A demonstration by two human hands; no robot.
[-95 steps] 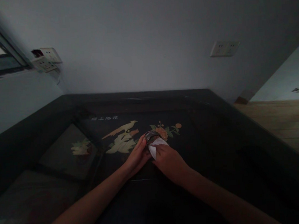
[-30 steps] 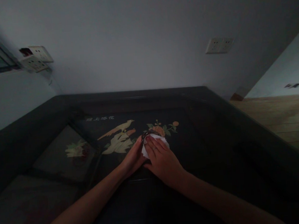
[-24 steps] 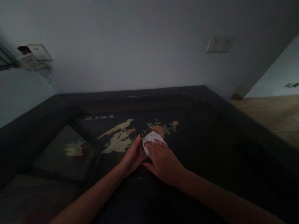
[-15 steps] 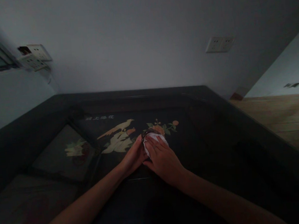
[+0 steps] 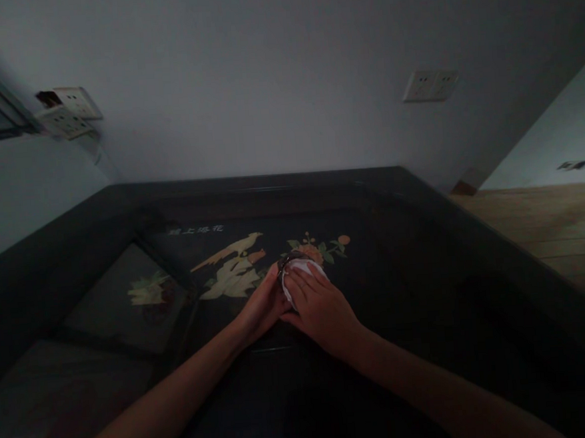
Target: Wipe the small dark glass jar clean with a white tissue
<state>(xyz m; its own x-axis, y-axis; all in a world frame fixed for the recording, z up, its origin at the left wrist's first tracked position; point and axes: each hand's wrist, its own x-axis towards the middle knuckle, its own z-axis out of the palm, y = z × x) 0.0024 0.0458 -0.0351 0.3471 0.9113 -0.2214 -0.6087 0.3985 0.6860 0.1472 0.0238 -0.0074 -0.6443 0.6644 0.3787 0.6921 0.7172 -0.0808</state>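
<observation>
In dim light, both my hands meet over the middle of a dark lacquered table (image 5: 405,251) with a bird and flower picture inlaid in its top. My left hand (image 5: 262,306) steadies a small round dark object with a metallic rim (image 5: 286,261); what it is cannot be told. My right hand (image 5: 323,308) presses a white cloth (image 5: 302,267) onto that object, fingers spread over the cloth. Most of the object is hidden under the cloth and fingers.
The table sits in a corner, walls at the back and left. Wall sockets (image 5: 429,84) are on the back wall, and more sockets (image 5: 67,111) near a window frame at the left. Wooden floor (image 5: 548,228) shows to the right. A smaller inlaid panel (image 5: 150,292) lies left.
The right hand has shifted the cloth back and forth over the round object, covering more of it now. The left hand stays at the object's side. The view drifted slightly.
</observation>
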